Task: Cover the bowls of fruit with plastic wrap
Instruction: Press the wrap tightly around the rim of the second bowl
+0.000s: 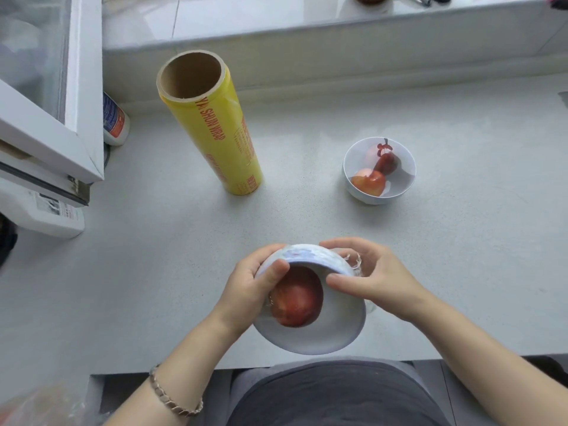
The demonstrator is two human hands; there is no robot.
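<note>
A white bowl (310,336) with a blue pattern outside is tipped toward me near the counter's front edge, a red apple (296,298) inside under clear plastic wrap. My left hand (250,285) grips the bowl's left rim, thumb over the wrap. My right hand (373,279) holds the right rim, where bunched wrap (355,264) shows between its fingers. A second white bowl (379,170) with several red fruits stands uncovered at the right. The yellow roll of plastic wrap (212,124) stands upright at the back left.
A white window frame (76,96) and a white appliance (43,210) crowd the left side, with a white bottle (115,118) behind them. A raised sill (307,35) runs along the back. The grey counter (461,241) stretches to the right.
</note>
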